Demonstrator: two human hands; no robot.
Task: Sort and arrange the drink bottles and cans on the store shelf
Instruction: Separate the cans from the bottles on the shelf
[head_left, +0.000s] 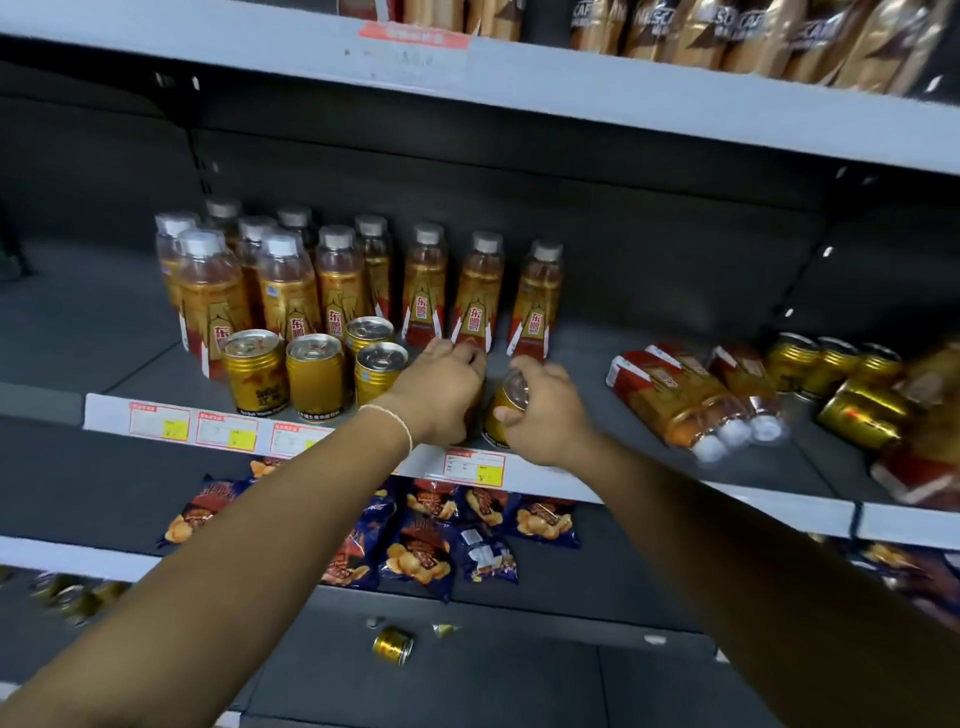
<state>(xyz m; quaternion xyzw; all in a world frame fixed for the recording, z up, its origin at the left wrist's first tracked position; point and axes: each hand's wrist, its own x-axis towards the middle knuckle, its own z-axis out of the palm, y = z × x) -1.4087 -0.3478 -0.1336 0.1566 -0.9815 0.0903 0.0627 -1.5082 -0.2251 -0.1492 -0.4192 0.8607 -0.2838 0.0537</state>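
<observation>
Step in hand: can placement at the front of the shelf (576, 379). Your right hand (545, 410) gripped a gold can (508, 399) around its upper rim, fingers curled over the lid, with the can tilted slightly and near the shelf's front edge. Your left hand (441, 395) lay just beside it, knuckles up and fingers curled. Whatever it covered was hidden, so its grip cannot be told. The standing cans (314, 374) formed a cluster to the left, in front of the upright bottles (340, 280). The fallen bottles (691, 400) and fallen cans (831, 364) lay on their sides well to the right, not yet sorted. By judgement, the next move called for setting the gripped can upright beside the cluster, label forward, without nudging the bottle row behind. A stray can (393, 644) on a lower shelf also awaited collection.
</observation>
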